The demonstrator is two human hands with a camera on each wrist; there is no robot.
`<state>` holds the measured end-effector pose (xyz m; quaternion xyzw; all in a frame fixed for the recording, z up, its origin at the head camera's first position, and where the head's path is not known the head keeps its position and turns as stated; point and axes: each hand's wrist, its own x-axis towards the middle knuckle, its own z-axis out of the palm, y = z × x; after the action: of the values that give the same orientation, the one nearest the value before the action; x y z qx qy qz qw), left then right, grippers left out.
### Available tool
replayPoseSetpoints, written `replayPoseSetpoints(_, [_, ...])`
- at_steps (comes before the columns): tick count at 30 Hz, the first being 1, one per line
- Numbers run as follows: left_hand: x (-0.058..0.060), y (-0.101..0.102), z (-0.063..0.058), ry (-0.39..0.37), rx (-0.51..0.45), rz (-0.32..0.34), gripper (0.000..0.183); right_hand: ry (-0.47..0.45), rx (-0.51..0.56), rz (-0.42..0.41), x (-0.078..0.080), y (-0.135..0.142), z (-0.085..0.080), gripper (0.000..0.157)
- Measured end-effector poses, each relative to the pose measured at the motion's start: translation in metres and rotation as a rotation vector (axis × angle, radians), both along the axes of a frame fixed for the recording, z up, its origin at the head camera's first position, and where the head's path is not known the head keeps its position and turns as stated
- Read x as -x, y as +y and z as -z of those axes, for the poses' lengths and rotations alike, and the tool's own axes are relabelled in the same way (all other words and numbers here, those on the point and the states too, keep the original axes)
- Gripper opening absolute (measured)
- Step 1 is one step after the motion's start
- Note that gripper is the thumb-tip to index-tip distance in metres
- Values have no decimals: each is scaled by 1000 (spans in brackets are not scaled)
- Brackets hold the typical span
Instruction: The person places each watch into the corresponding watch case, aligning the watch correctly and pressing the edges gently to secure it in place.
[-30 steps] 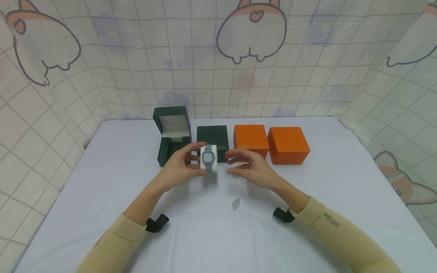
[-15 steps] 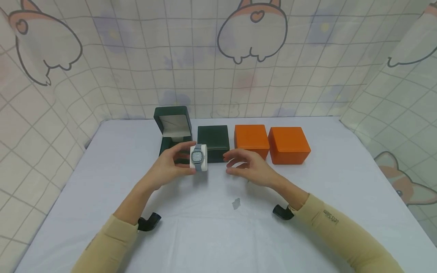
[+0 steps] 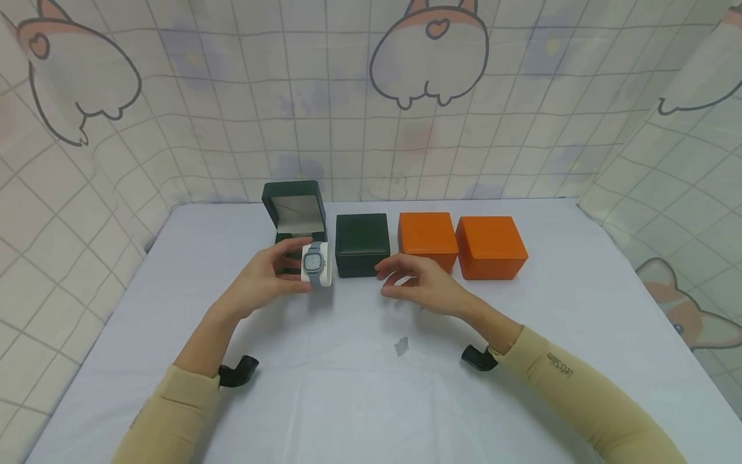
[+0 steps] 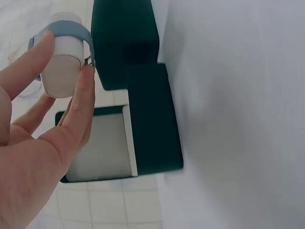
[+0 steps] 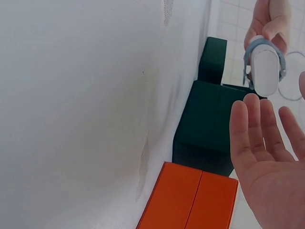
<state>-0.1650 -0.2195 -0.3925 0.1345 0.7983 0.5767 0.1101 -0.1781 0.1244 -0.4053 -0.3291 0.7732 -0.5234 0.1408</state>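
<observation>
My left hand [image 3: 263, 276] pinches a wristwatch [image 3: 313, 263] with a grey-blue strap, wrapped round a white cushion [image 3: 326, 265]. Thumb and fingers grip the cushion's end, as the left wrist view shows; the watch [image 4: 66, 29] is held up above the table. Just behind that hand stands a dark green box [image 3: 297, 216] with its lid raised and a pale lining; its lower part is mostly hidden by the hand. My right hand [image 3: 426, 283] holds nothing, its fingers loosely bent, in front of a closed green box [image 3: 362, 245].
Two closed orange boxes, the left one [image 3: 428, 235] and the right one [image 3: 491, 247], stand right of the closed green box. A small grey patch [image 3: 401, 346] marks the white tablecloth [image 3: 348, 412]. A patterned curtain [image 3: 348, 142] hangs behind.
My left hand has carried the watch on its cushion leftward, from in front of the closed green box to the front of the open one. The right hand has hardly moved.
</observation>
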Motion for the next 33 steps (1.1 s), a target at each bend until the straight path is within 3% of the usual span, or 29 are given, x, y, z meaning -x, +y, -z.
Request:
replayPoseSetpoints(17, [23,-30,6,0,135,-53,81,-21,-19,-23,2,0,3,40])
replayPoseSetpoints(33, [38,-36,7,22,285,-54,81,-24,-23,-36,2,-1,0,40])
